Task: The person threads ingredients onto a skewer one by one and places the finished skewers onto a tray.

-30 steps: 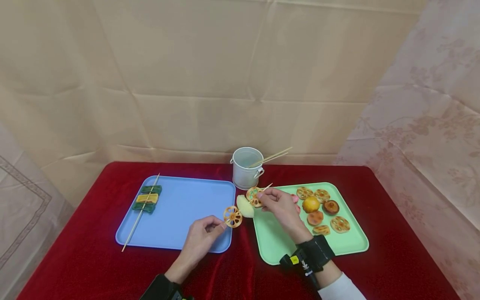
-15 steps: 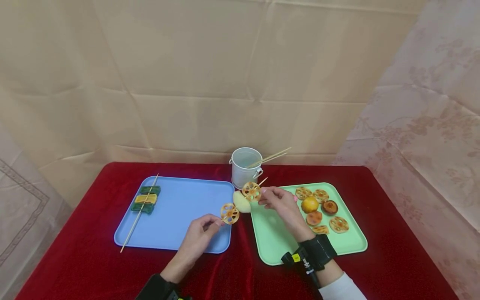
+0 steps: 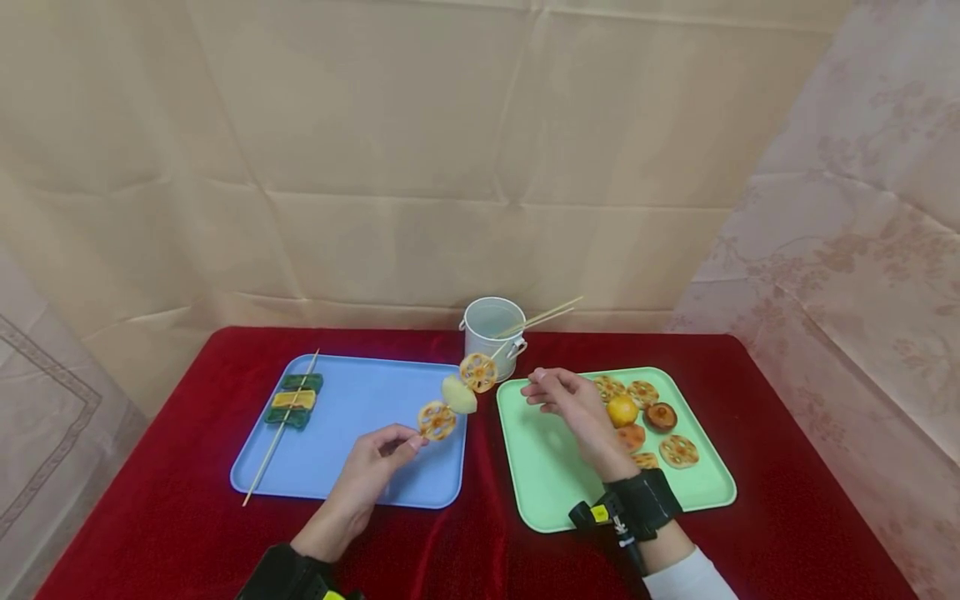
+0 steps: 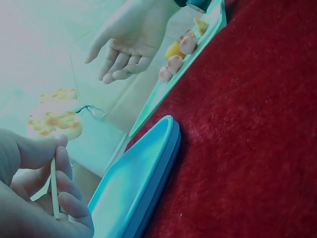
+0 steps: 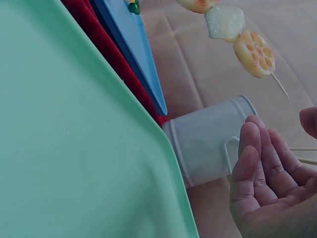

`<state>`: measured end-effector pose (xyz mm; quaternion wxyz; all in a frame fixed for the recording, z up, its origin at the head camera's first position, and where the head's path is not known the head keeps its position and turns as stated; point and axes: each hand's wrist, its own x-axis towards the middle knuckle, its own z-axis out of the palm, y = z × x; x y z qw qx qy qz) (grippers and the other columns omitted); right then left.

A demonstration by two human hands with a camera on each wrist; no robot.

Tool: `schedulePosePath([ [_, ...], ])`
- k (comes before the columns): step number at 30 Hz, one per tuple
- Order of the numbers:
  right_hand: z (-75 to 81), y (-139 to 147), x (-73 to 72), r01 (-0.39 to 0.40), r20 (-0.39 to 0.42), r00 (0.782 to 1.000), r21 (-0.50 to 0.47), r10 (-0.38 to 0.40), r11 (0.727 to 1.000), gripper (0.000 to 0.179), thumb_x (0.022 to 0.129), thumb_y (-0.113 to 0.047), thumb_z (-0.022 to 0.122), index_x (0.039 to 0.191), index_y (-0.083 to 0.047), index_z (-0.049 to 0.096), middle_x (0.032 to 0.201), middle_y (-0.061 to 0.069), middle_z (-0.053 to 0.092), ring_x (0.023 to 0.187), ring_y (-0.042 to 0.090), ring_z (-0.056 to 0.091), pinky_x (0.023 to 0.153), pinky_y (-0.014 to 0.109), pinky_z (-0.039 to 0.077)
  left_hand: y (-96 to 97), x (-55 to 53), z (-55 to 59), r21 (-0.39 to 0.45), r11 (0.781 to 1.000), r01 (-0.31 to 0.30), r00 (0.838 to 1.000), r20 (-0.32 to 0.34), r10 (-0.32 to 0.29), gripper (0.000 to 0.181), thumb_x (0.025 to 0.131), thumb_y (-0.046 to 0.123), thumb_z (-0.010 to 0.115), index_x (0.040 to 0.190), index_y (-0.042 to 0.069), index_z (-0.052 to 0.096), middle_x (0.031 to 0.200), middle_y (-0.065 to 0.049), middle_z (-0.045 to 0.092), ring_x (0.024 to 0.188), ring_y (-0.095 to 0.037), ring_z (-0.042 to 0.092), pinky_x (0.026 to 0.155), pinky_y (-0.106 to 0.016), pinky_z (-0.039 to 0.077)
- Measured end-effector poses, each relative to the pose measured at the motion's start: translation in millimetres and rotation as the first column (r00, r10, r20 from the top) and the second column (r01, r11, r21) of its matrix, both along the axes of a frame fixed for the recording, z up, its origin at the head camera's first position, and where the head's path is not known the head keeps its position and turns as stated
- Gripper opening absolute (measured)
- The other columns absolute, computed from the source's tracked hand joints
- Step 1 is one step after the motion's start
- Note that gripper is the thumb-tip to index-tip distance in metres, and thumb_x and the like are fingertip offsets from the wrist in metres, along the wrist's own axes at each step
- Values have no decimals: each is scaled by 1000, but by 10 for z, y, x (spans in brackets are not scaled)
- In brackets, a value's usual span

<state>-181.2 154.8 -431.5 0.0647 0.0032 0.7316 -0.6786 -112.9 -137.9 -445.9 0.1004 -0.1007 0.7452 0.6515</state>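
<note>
My left hand point(image 3: 371, 467) pinches the lower end of a bamboo skewer point(image 4: 54, 191) between thumb and fingers. Threaded on it are a lotus root slice point(image 3: 437, 421) near the fingertips, a pale whitish-green chunk point(image 3: 458, 395), and a second lotus root slice point(image 3: 478, 372) towards the tip. The skewer is held up at a slant over the right end of the blue tray point(image 3: 375, 375), its bare tip overlapping the bucket in the head view. Over the upper left of the green tray point(image 3: 543, 496) my right hand point(image 3: 573, 412) hovers, fingers loosely bent and holding nothing.
On the green tray lie lotus root slices point(image 3: 678, 451), a yellow ball point(image 3: 622, 409), a brown mushroom cap point(image 3: 661, 417) and pink pieces point(image 4: 174, 63). A finished-looking skewer of green and yellow pieces point(image 3: 293, 400) rests on the blue tray's left. Behind stands a white bucket point(image 3: 480, 346) with bare skewers point(image 3: 551, 312).
The right hand has let go of the upper lotus root slice and stays over the green tray. The left hand has carried the loaded skewer left, away from it.
</note>
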Motion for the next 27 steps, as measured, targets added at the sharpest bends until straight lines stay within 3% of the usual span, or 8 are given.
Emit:
schedulePosePath([
  [8, 28, 19, 2, 11, -21, 1000, 6, -11, 1000, 43, 104, -34, 63, 122, 5, 65, 105, 13, 75, 92, 21, 71, 91, 39, 55, 7, 7, -8, -13, 1000, -8, 1000, 4, 8, 17, 95, 13, 75, 102, -1, 77, 98, -10, 75, 89, -18, 60, 79, -34, 46],
  [16, 105, 117, -10, -17, -84, 996, 78, 23, 997, 40, 106, -34, 59, 122, 2, 67, 108, 14, 75, 94, 22, 71, 86, 32, 56, -30, 10, 53, -151, 988, 18, 999, -23, -22, 15, 93, 14, 77, 99, 0, 79, 91, -6, 73, 80, -19, 57, 69, -32, 46],
  [21, 128, 160, -10, -23, -87, 996, 99, 32, 995, 44, 106, -38, 60, 124, 1, 66, 108, 15, 74, 96, 24, 71, 86, 29, 56, -108, 21, 83, -201, 980, -4, 999, -48, -6, 11, 93, 9, 75, 98, -1, 78, 86, -7, 70, 74, -20, 57, 63, -31, 47],
  [24, 133, 175, 0, -21, -82, 996, 111, 30, 994, 44, 105, -40, 60, 123, -1, 67, 108, 13, 74, 97, 24, 71, 86, 30, 56, -195, 24, 94, -265, 964, -24, 997, -77, 3, 11, 94, 9, 75, 99, -1, 78, 84, -7, 69, 72, -20, 57, 60, -30, 46],
  [27, 138, 187, 10, -20, -79, 996, 128, 31, 992, 44, 104, -42, 60, 123, -2, 67, 108, 12, 74, 97, 24, 70, 86, 30, 56, -305, 21, 114, -376, 925, -47, 994, -111, 5, 13, 93, 12, 76, 99, 0, 78, 81, -4, 69, 70, -18, 57, 58, -30, 46],
])
